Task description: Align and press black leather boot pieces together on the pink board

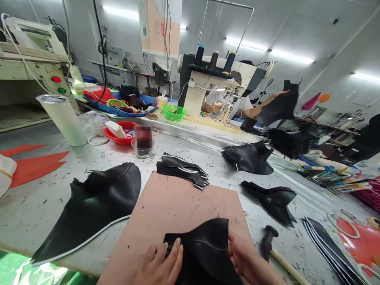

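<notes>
A black leather piece [208, 249] with a seam across it lies at the near end of the pinkish board [190, 206]. My left hand [162, 263] rests on its left edge, fingers stretched out and flat. At its right edge, my right hand [245, 255] grips the leather, with the fingers curled and partly hidden behind it. Small black strips with white edges [182, 168] are stacked at the board's far edge. To the left is a large black leather piece [103, 198] with a white edge. A hammer [268, 241] lies right of my right hand.
More black pieces [267, 200] lie on the right, near white-edged strips [329, 249]. A tumbler [63, 118], red basket [121, 138] and glass mug [144, 148] stand at the back left. Beyond a sewing machine [196, 95], another person's hand holds black leather [282, 103].
</notes>
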Action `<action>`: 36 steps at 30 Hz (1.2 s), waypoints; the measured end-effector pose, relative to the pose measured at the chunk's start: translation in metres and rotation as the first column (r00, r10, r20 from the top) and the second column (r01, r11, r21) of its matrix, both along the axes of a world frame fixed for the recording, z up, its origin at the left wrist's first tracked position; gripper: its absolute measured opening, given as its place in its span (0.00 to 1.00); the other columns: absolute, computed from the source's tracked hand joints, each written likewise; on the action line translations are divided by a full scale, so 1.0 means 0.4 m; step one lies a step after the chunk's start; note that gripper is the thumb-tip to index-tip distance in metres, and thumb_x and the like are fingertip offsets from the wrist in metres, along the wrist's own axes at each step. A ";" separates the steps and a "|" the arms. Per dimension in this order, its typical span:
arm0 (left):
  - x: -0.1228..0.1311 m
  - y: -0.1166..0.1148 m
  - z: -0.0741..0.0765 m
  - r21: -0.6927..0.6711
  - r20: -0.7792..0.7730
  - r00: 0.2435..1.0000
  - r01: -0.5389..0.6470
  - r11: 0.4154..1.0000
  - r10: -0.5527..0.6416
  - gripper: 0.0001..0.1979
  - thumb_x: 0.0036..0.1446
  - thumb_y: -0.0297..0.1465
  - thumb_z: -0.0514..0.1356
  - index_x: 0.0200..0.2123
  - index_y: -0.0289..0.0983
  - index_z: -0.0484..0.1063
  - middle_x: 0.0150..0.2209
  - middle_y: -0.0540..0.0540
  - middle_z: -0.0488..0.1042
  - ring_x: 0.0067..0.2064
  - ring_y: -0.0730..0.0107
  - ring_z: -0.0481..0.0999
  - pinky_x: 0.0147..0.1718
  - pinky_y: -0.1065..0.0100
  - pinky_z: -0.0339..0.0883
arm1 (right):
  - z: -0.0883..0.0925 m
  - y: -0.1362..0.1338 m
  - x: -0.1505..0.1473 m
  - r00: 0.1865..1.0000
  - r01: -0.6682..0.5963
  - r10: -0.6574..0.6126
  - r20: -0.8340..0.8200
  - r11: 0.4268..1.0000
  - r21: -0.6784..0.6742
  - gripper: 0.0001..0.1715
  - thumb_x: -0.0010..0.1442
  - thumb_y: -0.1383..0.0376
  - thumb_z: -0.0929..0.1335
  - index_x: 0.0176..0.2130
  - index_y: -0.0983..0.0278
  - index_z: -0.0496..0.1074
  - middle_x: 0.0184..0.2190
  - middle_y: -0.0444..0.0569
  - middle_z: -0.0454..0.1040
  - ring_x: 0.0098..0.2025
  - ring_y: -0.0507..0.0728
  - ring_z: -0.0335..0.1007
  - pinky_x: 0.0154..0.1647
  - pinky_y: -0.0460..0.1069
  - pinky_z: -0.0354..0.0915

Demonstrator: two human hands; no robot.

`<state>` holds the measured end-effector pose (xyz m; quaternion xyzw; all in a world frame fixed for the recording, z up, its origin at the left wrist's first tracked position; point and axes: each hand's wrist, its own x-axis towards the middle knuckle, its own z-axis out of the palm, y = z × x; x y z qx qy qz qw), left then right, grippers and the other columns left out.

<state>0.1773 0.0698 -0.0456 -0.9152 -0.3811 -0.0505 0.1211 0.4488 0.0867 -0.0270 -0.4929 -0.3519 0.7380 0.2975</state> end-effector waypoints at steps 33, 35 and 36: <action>0.122 0.016 -0.016 -0.287 0.098 0.994 0.081 0.955 -0.055 0.44 0.47 0.62 0.48 0.58 0.37 0.62 0.58 0.37 0.65 0.56 0.47 0.66 0.54 0.51 0.54 | 0.052 0.040 0.041 0.773 -0.203 0.037 0.633 0.960 0.192 0.29 0.46 0.72 0.70 0.48 0.61 0.63 0.21 0.34 0.64 0.25 0.52 0.65 0.26 0.46 0.61; 0.129 0.009 -0.020 -0.264 0.078 0.996 0.064 0.962 -0.044 0.46 0.43 0.62 0.54 0.58 0.37 0.61 0.58 0.34 0.65 0.56 0.44 0.66 0.54 0.48 0.54 | 0.053 0.031 0.058 0.805 -0.191 0.046 0.592 0.964 0.184 0.33 0.46 0.75 0.69 0.51 0.60 0.60 0.22 0.34 0.64 0.25 0.51 0.65 0.26 0.44 0.62; 0.131 0.007 -0.021 -0.254 0.062 0.997 0.060 0.965 -0.045 0.48 0.40 0.61 0.57 0.59 0.38 0.60 0.58 0.33 0.65 0.56 0.42 0.66 0.54 0.46 0.53 | 0.051 0.027 0.062 0.812 -0.177 0.034 0.582 0.966 0.190 0.33 0.46 0.75 0.68 0.51 0.60 0.59 0.22 0.34 0.64 0.25 0.50 0.65 0.26 0.44 0.62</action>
